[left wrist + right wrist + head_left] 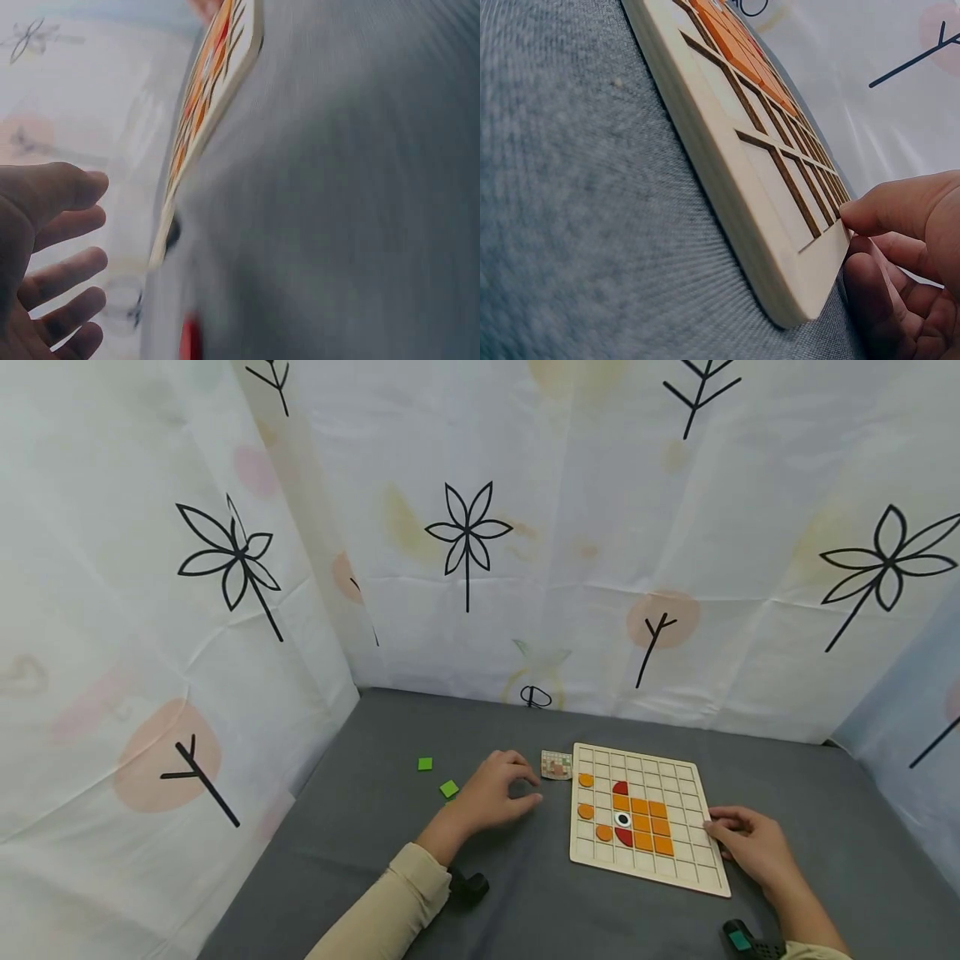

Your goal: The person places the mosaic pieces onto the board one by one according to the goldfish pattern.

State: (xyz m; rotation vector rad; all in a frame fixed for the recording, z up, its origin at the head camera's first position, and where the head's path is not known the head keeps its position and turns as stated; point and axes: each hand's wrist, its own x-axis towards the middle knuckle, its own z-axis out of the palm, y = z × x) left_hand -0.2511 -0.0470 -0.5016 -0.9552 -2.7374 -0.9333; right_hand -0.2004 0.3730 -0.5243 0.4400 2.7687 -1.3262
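My right hand (pixel 757 845) grips the right edge of a wooden grid board (pixel 693 835); in the right wrist view the thumb (pixel 889 206) lies on top, with fingers curled at the edge. On the board are several orange square tiles (pixel 640 823), two red curved tiles (pixel 620 787), an eye tile (pixel 622 819) and three orange round tiles (pixel 586 811). To the board's left, my left hand (pixel 491 793) hovers with loosely bent fingers and holds nothing. A small patterned card (pixel 556 765) lies between that hand and the board.
Green square tiles (pixel 448 788) lie on the grey cloth (pixel 360 827) left of my left hand, one partly hidden. A blurred red thing (pixel 190 339) shows low in the left wrist view. Patterned white curtains (pixel 562 568) stand behind and at both sides.
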